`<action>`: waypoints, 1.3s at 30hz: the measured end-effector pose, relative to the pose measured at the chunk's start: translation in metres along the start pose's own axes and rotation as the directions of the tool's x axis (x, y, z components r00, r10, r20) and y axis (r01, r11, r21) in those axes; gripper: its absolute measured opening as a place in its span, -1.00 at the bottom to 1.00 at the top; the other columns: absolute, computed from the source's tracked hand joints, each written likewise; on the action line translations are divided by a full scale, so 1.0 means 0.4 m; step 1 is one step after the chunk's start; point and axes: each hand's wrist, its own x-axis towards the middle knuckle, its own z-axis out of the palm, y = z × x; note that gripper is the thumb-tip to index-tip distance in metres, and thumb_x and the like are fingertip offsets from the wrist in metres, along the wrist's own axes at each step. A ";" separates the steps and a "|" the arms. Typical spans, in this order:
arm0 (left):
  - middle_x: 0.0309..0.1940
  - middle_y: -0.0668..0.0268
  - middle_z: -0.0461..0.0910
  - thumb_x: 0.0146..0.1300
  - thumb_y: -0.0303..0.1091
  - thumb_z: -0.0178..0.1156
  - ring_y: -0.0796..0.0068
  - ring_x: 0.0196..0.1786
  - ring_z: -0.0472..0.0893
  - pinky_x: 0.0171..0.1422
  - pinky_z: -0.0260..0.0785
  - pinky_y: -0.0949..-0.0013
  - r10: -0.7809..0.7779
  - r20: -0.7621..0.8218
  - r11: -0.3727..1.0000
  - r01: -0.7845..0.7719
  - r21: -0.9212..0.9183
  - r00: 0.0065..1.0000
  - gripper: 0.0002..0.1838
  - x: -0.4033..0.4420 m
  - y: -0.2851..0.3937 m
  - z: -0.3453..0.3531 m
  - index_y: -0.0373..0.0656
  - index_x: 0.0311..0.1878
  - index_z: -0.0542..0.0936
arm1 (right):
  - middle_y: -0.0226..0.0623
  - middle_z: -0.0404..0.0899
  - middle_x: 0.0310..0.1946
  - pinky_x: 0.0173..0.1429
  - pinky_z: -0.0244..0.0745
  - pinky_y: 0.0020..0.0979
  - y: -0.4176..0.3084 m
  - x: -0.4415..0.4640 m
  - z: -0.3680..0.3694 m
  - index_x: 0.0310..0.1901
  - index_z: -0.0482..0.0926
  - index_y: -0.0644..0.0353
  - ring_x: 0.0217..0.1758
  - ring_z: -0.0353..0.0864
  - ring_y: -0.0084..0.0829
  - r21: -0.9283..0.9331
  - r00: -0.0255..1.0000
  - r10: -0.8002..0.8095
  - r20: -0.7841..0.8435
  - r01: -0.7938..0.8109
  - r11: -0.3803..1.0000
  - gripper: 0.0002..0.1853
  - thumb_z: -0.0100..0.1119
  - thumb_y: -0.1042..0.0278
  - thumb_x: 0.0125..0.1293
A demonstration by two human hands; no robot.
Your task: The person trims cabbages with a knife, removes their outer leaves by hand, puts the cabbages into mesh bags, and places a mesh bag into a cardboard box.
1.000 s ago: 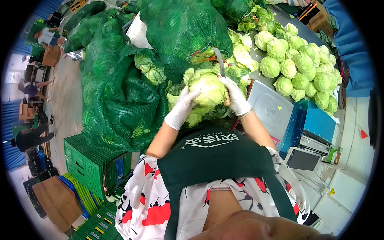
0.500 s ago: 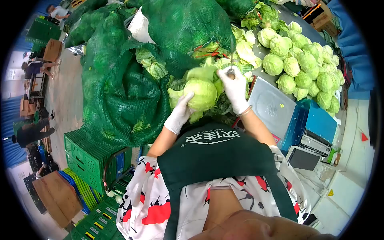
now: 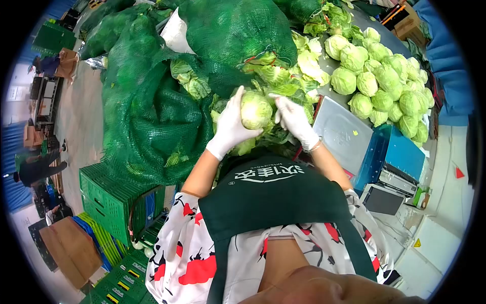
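Observation:
My left hand [image 3: 232, 126], in a white glove, is wrapped round the left side of a trimmed cabbage head [image 3: 256, 111]. Just right of the cabbage is my right hand [image 3: 294, 119], also gloved, with its fingers curled; what it grips, if anything, is hidden, and no blade shows. Loose outer leaves [image 3: 276, 76] lie beyond and under the hands. A full green net sack [image 3: 238, 35] stands behind them, and a slack green net [image 3: 157, 119] spreads to the left with cabbages partly inside.
A pile of cabbages [image 3: 387, 81] sits at the right, beyond a metal scale plate [image 3: 341, 129] and a blue container [image 3: 392, 157]. Green crates [image 3: 109, 202] are stacked at the lower left. A person in dark clothes [image 3: 40, 168] is far off at the left.
The cabbage has lost outer leaves and looks smaller. My left hand has shifted up its left side. The knife seen earlier at my right hand no longer shows, and that hand has turned.

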 end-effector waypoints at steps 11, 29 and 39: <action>0.28 -0.13 0.34 -0.26 -0.07 0.60 -0.08 0.26 0.50 0.27 0.46 0.11 -0.128 0.037 0.979 0.120 0.167 0.991 0.25 0.033 -0.062 0.157 -0.42 0.44 0.09 | 0.00 0.63 -0.59 -0.26 0.57 -0.03 0.076 0.016 0.018 0.45 0.28 0.21 -0.48 0.67 0.02 -0.756 0.991 -0.108 0.075 0.127 0.643 -0.33 -0.16 -0.13 0.54; 0.22 -0.11 0.40 -0.27 -0.05 0.66 -0.01 0.27 0.48 0.37 0.38 0.12 -0.195 -0.093 0.981 0.194 -0.015 0.976 0.21 -0.015 -0.157 0.177 -0.36 0.41 0.19 | 0.00 0.67 -0.53 -0.22 0.61 -0.11 0.147 0.103 -0.002 0.31 0.38 0.42 -0.40 0.73 -0.01 -0.438 0.978 0.014 -0.207 -0.105 0.893 -0.18 -0.03 -0.31 0.42; 0.21 -0.10 0.37 -0.25 0.05 0.61 -0.08 0.26 0.46 0.29 0.45 0.10 -0.263 -0.046 0.959 0.267 0.097 0.964 0.19 0.025 -0.112 0.184 -0.32 0.40 0.20 | 0.06 0.63 -0.55 -0.26 0.58 0.03 0.142 0.035 0.076 0.39 0.42 0.07 -0.47 0.64 0.13 -0.648 0.974 -0.215 -0.072 0.118 0.752 -0.46 -0.11 -0.04 0.54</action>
